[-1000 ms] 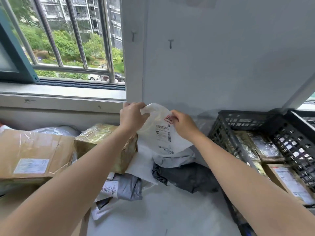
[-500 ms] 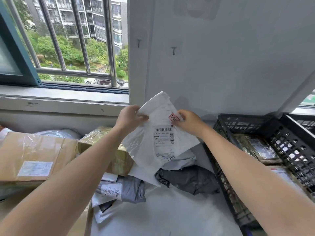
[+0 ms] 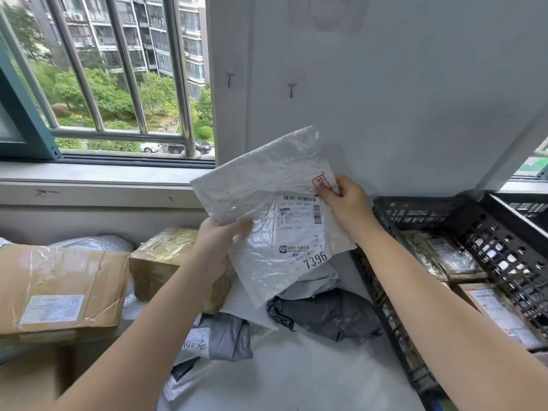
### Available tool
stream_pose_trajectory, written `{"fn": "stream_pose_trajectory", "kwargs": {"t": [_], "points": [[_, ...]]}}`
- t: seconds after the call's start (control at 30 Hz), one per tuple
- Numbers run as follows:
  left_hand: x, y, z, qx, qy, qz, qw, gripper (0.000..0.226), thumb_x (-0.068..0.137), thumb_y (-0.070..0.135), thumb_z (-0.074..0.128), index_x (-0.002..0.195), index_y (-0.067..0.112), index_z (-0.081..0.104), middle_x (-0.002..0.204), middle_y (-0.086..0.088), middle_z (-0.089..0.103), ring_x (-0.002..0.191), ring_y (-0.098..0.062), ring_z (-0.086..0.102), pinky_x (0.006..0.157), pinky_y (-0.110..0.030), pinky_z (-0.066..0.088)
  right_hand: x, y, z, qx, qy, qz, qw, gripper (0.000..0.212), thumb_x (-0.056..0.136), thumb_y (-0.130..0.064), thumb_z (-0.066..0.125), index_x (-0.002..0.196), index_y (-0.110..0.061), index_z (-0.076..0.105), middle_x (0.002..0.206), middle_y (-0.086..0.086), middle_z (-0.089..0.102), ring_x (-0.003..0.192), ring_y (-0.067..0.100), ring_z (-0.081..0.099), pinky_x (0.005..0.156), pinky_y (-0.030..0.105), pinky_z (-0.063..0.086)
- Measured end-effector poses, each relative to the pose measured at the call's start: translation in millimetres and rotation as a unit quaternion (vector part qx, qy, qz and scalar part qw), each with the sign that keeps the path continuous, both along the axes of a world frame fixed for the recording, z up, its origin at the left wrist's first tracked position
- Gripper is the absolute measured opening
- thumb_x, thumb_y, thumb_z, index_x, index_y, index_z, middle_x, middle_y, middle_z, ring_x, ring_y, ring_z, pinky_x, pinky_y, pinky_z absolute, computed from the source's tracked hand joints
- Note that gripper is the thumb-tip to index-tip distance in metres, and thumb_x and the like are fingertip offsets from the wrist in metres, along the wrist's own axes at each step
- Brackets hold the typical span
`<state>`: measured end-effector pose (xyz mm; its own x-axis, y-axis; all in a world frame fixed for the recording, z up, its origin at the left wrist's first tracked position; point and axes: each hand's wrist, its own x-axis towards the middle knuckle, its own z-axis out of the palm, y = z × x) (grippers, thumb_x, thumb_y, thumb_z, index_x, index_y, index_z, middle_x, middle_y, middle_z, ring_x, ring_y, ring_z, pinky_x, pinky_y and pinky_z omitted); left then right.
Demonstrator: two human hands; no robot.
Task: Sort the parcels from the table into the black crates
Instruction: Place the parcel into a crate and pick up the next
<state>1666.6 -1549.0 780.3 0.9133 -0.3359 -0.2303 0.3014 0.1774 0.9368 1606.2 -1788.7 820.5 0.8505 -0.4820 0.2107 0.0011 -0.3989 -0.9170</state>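
1. The step in hand looks like reading and deciding. A white plastic parcel point(image 3: 267, 203) is held up off the table point(image 3: 296, 381), above the pile, with its printed label point(image 3: 299, 229) facing the camera.
2. The left hand point(image 3: 219, 241) grips the parcel's lower left edge. Its fingers lie over the front face, though they are blurred and I cannot tell more of the hold.
3. The right hand point(image 3: 345, 203) pinches the upper right edge, just beside a small red sticker point(image 3: 321, 182).
4. The parcel hangs tilted, top corner toward the far wall. It is thin and limp, so it will probably sag if one hand lets go.
5. The black crate point(image 3: 415, 207) stands to the right of the pile, near the right hand. It already holds several taped parcels point(image 3: 453, 256) lying flat. A second crate point(image 3: 519, 206) sits further right, only partly in view.
6. The next move calls for choosing a crate from the label, then carrying the parcel right over the near rim and laying it flat on top of what is inside.
7. Much of the task seems left. On the table are a large cardboard box point(image 3: 59, 292) at left, a taped brown box point(image 3: 166, 256), a dark grey bag point(image 3: 326, 315) and a lighter grey bag point(image 3: 228, 336) with handwriting.
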Motion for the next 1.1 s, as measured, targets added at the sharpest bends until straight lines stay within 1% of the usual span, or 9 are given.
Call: {"fn": "stream_pose_trajectory", "kwargs": {"t": [0.1,0.17,0.23,0.33,0.5,0.73,0.87,1.0,1.1], "points": [[-6,0,12,-0.018,-0.051,0.048,0.997,0.022,0.081,0.004,0.077,0.102,0.005,0.071,0.096,-0.009,0.076,0.090,-0.027,0.073,0.074,-0.036,0.057,-9,0,16,-0.012,-0.005,0.003,1.000,0.023,0.086,-0.044,0.072,0.104,-0.035,0.061,0.095,-0.004,0.071,0.082,0.006,0.070,0.071,0.028,0.058],[-10,2,25,-0.031,-0.088,0.065,0.994,0.013,0.081,0.002,0.077,0.091,0.010,0.075,0.096,-0.010,0.076,0.091,-0.027,0.073,0.078,-0.038,0.058,-15,-1,25,-0.016,0.008,0.026,1.000,0.029,0.082,-0.044,0.075,0.101,-0.047,0.053,0.096,-0.011,0.067,0.078,-0.004,0.067,0.061,0.015,0.051],[-14,4,38,-0.035,-0.133,0.081,0.987,0.018,0.080,0.000,0.077,0.077,0.018,0.078,0.086,-0.002,0.077,0.082,-0.018,0.074,0.068,-0.028,0.057,-18,0,34,-0.021,0.013,0.037,0.999,0.040,0.077,-0.042,0.080,0.101,-0.053,0.050,0.101,-0.013,0.066,0.087,0.000,0.067,0.069,0.022,0.053],[-24,7,60,-0.036,-0.183,0.091,0.978,0.031,0.080,0.001,0.077,0.064,0.028,0.077,0.068,0.008,0.072,0.063,-0.005,0.069,0.055,-0.016,0.051,-20,0,47,-0.035,-0.009,0.028,0.999,0.056,0.072,-0.041,0.084,0.113,-0.050,0.047,0.109,-0.008,0.066,0.099,0.011,0.065,0.081,0.034,0.055],[-31,11,78,-0.037,-0.215,0.106,0.970,0.024,0.080,0.003,0.077,0.067,0.022,0.077,0.070,0.006,0.073,0.065,-0.008,0.070,0.057,-0.017,0.052,-24,3,65,-0.088,-0.063,0.014,0.994,0.062,0.070,-0.046,0.084,0.118,-0.052,0.045,0.098,-0.015,0.062,0.085,-0.003,0.062,0.062,0.016,0.045],[-34,11,85,-0.039,-0.222,0.123,0.966,0.012,0.081,0.004,0.077,0.083,0.016,0.076,0.083,0.001,0.077,0.076,-0.014,0.074,0.062,-0.019,0.054,-24,4,78,-0.125,-0.086,0.011,0.988,0.062,0.071,-0.043,0.084,0.108,-0.065,0.041,0.092,-0.015,0.064,0.081,-0.009,0.060,0.063,0.017,0.042],[-35,12,86,-0.037,-0.214,0.123,0.968,0.020,0.080,0.006,0.078,0.080,0.025,0.079,0.085,0.001,0.077,0.079,-0.015,0.074,0.063,-0.019,0.054,-24,3,78,-0.140,-0.093,0.014,0.986,0.063,0.071,-0.041,0.084,0.118,-0.057,0.044,0.089,-0.012,0.063,0.079,-0.006,0.060,0.059,0.008,0.040],[-35,15,90,-0.040,-0.212,0.126,0.968,0.020,0.080,0.006,0.078,0.078,0.026,0.079,0.085,0.001,0.077,0.079,-0.015,0.074,0.063,-0.019,0.054,-23,4,81,-0.148,-0.096,0.018,0.984,0.064,0.072,-0.043,0.084,0.120,-0.055,0.043,0.090,-0.009,0.063,0.080,-0.003,0.061,0.062,0.015,0.043],[-36,17,94,-0.039,-0.222,0.127,0.966,0.025,0.081,0.006,0.078,0.076,0.030,0.079,0.082,0.003,0.077,0.075,-0.013,0.074,0.061,-0.018,0.054,-23,8,85,-0.159,-0.103,0.019,0.982,0.065,0.072,-0.043,0.083,0.120,-0.056,0.042,0.092,-0.008,0.063,0.080,-0.002,0.061,0.060,0.008,0.043]]}}
